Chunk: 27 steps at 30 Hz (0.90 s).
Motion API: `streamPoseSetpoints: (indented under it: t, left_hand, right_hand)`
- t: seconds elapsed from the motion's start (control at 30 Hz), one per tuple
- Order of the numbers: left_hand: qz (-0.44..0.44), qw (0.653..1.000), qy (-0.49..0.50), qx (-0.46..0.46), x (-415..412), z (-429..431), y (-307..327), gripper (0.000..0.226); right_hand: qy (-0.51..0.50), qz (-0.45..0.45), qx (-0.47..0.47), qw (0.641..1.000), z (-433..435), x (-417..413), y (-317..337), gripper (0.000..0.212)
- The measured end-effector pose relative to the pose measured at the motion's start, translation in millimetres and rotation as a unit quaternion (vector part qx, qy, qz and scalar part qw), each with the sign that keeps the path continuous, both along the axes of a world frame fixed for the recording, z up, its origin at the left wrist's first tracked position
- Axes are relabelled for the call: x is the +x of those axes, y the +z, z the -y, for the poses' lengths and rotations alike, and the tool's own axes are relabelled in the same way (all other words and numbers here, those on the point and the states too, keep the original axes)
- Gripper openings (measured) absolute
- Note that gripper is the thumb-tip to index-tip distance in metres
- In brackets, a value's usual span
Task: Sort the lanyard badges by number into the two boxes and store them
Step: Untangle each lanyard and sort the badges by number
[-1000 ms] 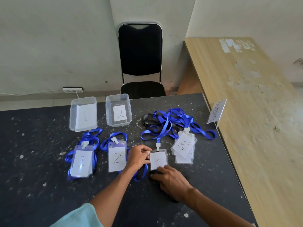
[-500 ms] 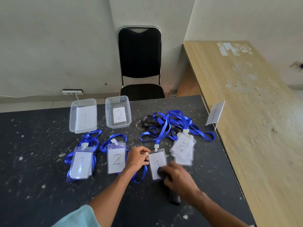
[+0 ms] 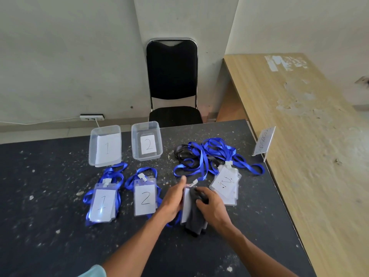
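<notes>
While the left hand (image 3: pixel 172 198) grips the left edge of a clear plastic badge holder with a white card (image 3: pixel 186 204), its thumb stuck out straight toward the far side, the right hand (image 3: pixel 211 204) curls its fingers over a folded dark grey strap (image 3: pixel 195 214). The strap lies across the holder's face and hides the number. This holder sits near the front middle of the dark speckled worktop (image 3: pixel 50 196); whether it rests there or is lifted I cannot tell.

Just left of the left hand lies a clear badge marked 2 (image 3: pixel 145 198) on a coiled blue lanyard. Further left is a small stack of badges with a 1 on top (image 3: pixel 102 204), also on blue ribbon.

Behind these two stand a clear plastic box with a paper marked 1 (image 3: pixel 92 152) and, beside it, a clear plastic box with a paper marked 2 (image 3: pixel 135 152), both open.

Right of the hands lies a fanned stack of badges (image 3: pixel 225 183), the top one tilted and marked 2. It touches a tangle of blue and black lanyards (image 3: pixel 211 154) behind it.
</notes>
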State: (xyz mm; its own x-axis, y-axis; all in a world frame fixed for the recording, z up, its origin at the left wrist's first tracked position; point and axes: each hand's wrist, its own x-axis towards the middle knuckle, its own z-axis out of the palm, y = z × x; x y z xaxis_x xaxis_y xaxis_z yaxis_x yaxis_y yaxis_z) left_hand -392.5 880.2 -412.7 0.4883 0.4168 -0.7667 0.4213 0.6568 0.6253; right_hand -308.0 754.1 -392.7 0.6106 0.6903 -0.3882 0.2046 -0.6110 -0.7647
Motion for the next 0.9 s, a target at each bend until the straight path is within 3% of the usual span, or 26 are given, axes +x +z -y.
streamPoseSetpoints:
  t: [0.07, 0.17, 0.33, 0.5, 0.63, 0.9]
  left_hand:
    - [-0.002, 0.998, -0.056, 0.017, -5, -6, 3, 0.049]
    - [-0.017, 0.99, -0.092, 0.108, -11, -13, -2, 0.031]
    - [-0.006, 0.997, -0.066, 0.05, -10, -15, -1, 0.016]
    - [-0.023, 0.997, -0.032, 0.061, -14, -15, -7, 0.022]
    - [-0.016, 0.998, -0.03, 0.044, -10, -15, -7, 0.018]
    - [-0.07, 0.968, -0.197, 0.135, -1, -30, -8, 0.02]
  right_hand:
    - [0.012, 0.019, -0.009, 1.0, -3, 3, 0, 0.042]
    - [0.035, 0.048, -0.034, 0.998, -5, 8, -1, 0.043]
    - [0.041, 0.097, -0.069, 0.992, -11, 4, -11, 0.044]
    - [0.218, 0.168, -0.088, 0.958, -3, -25, -14, 0.042]
    - [0.163, 0.199, -0.075, 0.963, -7, -12, -18, 0.045]
    - [0.213, 0.245, -0.039, 0.945, -4, -18, -25, 0.047]
